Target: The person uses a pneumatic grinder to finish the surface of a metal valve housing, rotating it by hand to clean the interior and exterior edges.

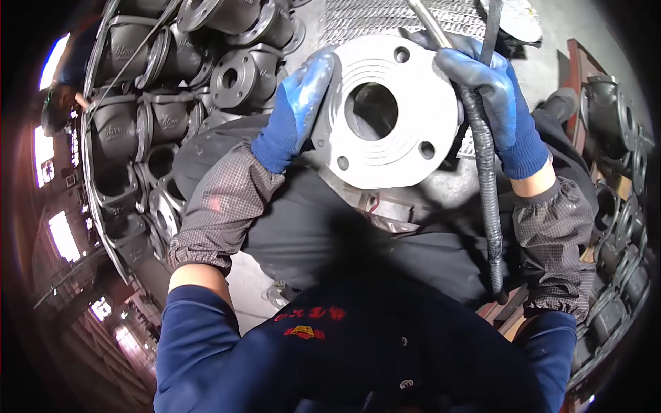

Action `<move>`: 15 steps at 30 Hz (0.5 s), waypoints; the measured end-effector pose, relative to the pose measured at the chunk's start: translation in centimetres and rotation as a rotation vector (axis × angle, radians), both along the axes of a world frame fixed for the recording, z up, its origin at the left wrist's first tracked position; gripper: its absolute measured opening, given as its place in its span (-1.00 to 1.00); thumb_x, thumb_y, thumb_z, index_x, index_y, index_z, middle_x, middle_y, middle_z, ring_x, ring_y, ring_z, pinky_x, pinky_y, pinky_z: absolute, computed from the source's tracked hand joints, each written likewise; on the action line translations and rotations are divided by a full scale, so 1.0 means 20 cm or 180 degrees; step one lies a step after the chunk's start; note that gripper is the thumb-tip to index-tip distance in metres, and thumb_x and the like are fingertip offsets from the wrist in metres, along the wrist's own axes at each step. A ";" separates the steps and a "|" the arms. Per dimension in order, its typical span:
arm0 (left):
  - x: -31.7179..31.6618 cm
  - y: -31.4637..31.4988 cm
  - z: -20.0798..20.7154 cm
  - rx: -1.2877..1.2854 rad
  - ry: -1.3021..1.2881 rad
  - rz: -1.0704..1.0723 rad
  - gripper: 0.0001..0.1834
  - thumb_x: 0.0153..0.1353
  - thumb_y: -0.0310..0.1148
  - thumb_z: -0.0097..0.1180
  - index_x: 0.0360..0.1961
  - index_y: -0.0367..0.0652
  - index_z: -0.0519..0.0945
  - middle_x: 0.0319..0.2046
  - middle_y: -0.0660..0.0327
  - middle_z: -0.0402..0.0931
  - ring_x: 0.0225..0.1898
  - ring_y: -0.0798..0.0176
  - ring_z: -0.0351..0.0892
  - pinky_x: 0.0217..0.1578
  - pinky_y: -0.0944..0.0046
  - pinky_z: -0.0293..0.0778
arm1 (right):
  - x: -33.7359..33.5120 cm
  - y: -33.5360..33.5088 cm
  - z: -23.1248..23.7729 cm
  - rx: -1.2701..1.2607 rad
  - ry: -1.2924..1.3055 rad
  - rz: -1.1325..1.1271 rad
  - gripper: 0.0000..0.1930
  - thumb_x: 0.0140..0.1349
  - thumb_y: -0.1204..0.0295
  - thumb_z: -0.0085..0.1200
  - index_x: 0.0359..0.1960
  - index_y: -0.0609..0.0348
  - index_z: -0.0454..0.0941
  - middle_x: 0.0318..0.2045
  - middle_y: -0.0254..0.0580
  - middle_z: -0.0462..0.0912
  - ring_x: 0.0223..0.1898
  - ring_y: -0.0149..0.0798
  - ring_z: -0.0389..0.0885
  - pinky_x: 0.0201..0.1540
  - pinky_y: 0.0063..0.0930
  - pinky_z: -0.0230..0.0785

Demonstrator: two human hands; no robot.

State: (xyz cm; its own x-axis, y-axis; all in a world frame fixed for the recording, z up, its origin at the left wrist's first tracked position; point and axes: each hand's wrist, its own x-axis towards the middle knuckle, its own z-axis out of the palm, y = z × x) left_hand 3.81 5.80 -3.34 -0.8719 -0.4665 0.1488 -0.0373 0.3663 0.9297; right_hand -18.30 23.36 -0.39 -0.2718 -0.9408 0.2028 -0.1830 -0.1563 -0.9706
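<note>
In front of me is a pale grey metal flanged casting [430, 89], its round face turned up, with a wide central bore and several bolt holes. My left hand [303, 103], in a blue and grey work glove, holds its left rim with the fingers pressed together. At its upper right edge my right hand [492, 89], gloved alike, is closed around a metal bar with a black ribbed grip [486, 172]. The bar's bare metal end points up and away. The grip hangs down toward my right thigh. Some right fingers are hidden behind the bar and casting.
Stacked dark grey flanged castings [113, 124] fill a rack on the left. More castings [609, 113] stand at the right, beside a reddish-brown metal frame [573, 82]. A patterned metal mesh surface [358, 20] lies beyond the casting. My knees are on both sides of it.
</note>
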 end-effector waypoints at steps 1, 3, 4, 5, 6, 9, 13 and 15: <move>0.00 -0.01 0.00 0.0207 0.0010 0.0054 -0.58 0.35 -0.28 -0.12 0.09 -0.39 0.39 -0.09 0.13 0.51 -0.11 0.37 0.50 -0.07 0.40 0.44 | 0.03 -0.02 -0.01 -0.0351 0.0660 -0.0123 -0.82 0.16 0.54 0.06 -0.20 0.30 0.57 -0.30 -0.16 0.62 -0.29 -0.34 0.62 -0.23 -0.59 0.49; 0.04 -0.04 0.00 0.0805 -0.0242 0.0264 -0.62 0.34 -0.32 -0.11 0.04 -0.40 0.42 -0.14 0.12 0.54 -0.18 0.37 0.55 -0.14 0.42 0.49 | 0.10 -0.06 -0.01 -0.0639 0.1493 -0.0309 -0.80 0.08 0.54 0.14 -0.21 0.24 0.59 -0.39 -0.16 0.60 -0.36 -0.30 0.62 -0.30 -0.57 0.48; 0.06 -0.06 -0.01 0.0827 -0.0066 0.0304 -0.63 0.33 -0.31 -0.10 0.02 -0.40 0.44 -0.17 0.11 0.55 -0.21 0.36 0.57 -0.18 0.42 0.51 | 0.12 -0.10 -0.01 -0.0943 0.1764 -0.0305 -0.77 0.07 0.53 0.15 -0.18 0.22 0.59 -0.38 -0.12 0.60 -0.40 -0.29 0.61 -0.33 -0.58 0.48; 0.09 -0.09 -0.06 0.0283 0.0024 0.0306 -0.63 0.33 -0.31 -0.09 0.01 -0.39 0.46 -0.19 0.10 0.56 -0.20 0.36 0.56 -0.17 0.39 0.52 | 0.15 -0.11 -0.02 -0.0766 0.1374 -0.0272 -0.77 0.08 0.53 0.15 -0.18 0.22 0.59 -0.38 -0.12 0.60 -0.41 -0.28 0.61 -0.34 -0.58 0.48; 0.09 -0.08 -0.04 0.0471 -0.0047 0.0410 -0.63 0.32 -0.30 -0.07 0.00 -0.38 0.48 -0.20 0.11 0.57 -0.20 0.37 0.56 -0.17 0.40 0.51 | 0.16 -0.10 -0.02 -0.0571 0.1001 -0.0276 -0.77 0.09 0.52 0.15 -0.18 0.23 0.58 -0.38 -0.11 0.59 -0.42 -0.28 0.60 -0.36 -0.58 0.47; 0.06 -0.08 0.05 0.0902 -0.0334 0.0552 -0.62 0.30 -0.26 -0.01 0.01 -0.32 0.51 -0.21 0.12 0.59 -0.23 0.38 0.56 -0.16 0.41 0.50 | 0.14 -0.08 -0.03 -0.0563 0.1194 -0.0414 -0.79 0.13 0.51 0.10 -0.18 0.25 0.59 -0.41 -0.16 0.58 -0.44 -0.32 0.58 -0.40 -0.59 0.43; -0.02 -0.02 0.19 0.0160 -0.0181 0.0514 -0.60 0.32 -0.26 -0.09 0.01 -0.37 0.50 -0.11 0.07 0.56 -0.11 0.29 0.57 -0.07 0.36 0.49 | 0.14 -0.01 -0.08 -0.0168 0.1279 -0.0645 -0.81 0.19 0.45 0.05 -0.21 0.28 0.58 -0.50 -0.26 0.55 -0.57 -0.43 0.49 -0.53 -0.62 0.33; -0.06 0.00 0.25 0.0006 -0.0221 0.0534 -0.66 0.27 -0.36 0.00 -0.02 -0.36 0.53 -0.09 0.08 0.56 -0.08 0.28 0.56 -0.04 0.35 0.47 | 0.17 0.03 -0.06 0.0375 0.0296 -0.0724 -0.77 0.20 0.40 0.06 -0.21 0.32 0.56 -0.55 -0.29 0.53 -0.66 -0.48 0.43 -0.61 -0.64 0.27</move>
